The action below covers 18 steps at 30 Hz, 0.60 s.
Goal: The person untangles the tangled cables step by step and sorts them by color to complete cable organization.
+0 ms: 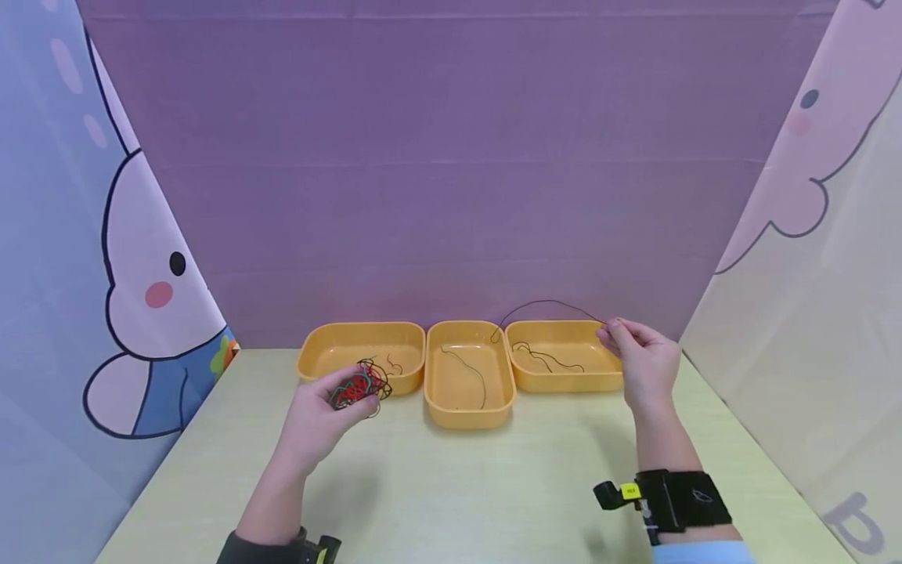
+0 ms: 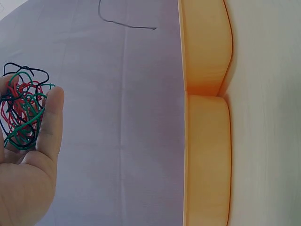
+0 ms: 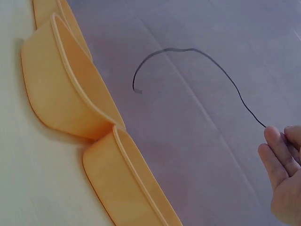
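A tangled bundle of red, green and black wires [image 1: 361, 385] sits in my left hand [image 1: 317, 419], gripped between thumb and fingers in front of the left yellow bin. My right hand [image 1: 648, 364] pinches one end of a single black wire [image 1: 546, 301]. That wire arches leftward above the right yellow bin [image 1: 571, 382], and its free end hangs near the middle bin's edge. In the right wrist view the black wire [image 3: 181, 50] curves away from the fingertips [image 3: 272, 134]. The left wrist view shows the bundle [image 2: 23, 110] between thumb and fingers.
Three yellow bins stand side by side against the purple backdrop. The left bin [image 1: 338, 345] holds a short reddish wire, the middle bin [image 1: 468, 419] a greenish wire, the right one several dark wires. Printed curtains [image 1: 141, 274] flank the pale table [image 1: 479, 486].
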Tool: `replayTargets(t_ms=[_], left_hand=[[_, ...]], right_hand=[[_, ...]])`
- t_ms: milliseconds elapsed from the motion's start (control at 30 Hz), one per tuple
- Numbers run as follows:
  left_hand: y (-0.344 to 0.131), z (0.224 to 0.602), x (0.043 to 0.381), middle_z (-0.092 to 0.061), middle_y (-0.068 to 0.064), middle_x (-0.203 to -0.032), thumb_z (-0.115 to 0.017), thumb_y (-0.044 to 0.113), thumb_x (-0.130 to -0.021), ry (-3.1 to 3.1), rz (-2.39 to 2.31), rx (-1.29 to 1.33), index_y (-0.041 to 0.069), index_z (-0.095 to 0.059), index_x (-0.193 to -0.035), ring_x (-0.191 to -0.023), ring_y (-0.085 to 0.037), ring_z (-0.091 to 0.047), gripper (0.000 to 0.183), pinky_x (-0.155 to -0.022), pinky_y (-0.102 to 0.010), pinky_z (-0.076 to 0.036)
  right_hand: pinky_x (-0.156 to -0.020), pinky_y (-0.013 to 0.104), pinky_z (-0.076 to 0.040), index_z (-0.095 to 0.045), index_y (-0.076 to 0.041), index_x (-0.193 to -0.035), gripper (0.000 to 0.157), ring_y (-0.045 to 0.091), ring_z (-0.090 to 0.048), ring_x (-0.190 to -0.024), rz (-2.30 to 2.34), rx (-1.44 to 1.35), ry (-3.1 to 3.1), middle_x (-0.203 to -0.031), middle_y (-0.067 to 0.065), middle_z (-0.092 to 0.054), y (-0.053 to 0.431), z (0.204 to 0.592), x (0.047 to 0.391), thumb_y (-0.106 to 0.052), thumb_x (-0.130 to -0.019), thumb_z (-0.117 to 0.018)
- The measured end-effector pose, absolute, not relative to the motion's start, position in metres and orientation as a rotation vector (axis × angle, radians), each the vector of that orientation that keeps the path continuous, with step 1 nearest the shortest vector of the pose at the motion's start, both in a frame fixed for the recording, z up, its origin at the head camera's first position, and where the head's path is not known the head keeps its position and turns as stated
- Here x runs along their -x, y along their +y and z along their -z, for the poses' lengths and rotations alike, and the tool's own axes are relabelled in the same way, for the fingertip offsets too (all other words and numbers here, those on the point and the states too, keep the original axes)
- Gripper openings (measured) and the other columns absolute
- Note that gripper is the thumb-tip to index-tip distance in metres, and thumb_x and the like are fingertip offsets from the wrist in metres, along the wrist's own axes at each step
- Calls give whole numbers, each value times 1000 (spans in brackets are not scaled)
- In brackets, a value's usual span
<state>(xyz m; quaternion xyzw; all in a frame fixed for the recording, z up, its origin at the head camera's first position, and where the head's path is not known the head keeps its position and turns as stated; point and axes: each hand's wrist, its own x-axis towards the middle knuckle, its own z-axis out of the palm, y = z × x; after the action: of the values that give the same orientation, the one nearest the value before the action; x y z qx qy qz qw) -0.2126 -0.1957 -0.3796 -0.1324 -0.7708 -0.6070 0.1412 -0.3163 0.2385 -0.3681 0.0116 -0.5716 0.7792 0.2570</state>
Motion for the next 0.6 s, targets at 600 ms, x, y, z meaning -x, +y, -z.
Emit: replayTargets(t_ms=[600], left_hand=[[-198, 379, 212, -67, -11, -103, -80, 17, -79, -2257, 1709, 347, 7, -62, -122, -84, -21, -66, 47, -69, -30, -57]], right_hand=[[-79, 26, -51, -67, -3, -114, 37, 23, -66, -90, -1814, 214, -1933, -100, 10, -69, 279, 365, 342, -29, -87, -70]])
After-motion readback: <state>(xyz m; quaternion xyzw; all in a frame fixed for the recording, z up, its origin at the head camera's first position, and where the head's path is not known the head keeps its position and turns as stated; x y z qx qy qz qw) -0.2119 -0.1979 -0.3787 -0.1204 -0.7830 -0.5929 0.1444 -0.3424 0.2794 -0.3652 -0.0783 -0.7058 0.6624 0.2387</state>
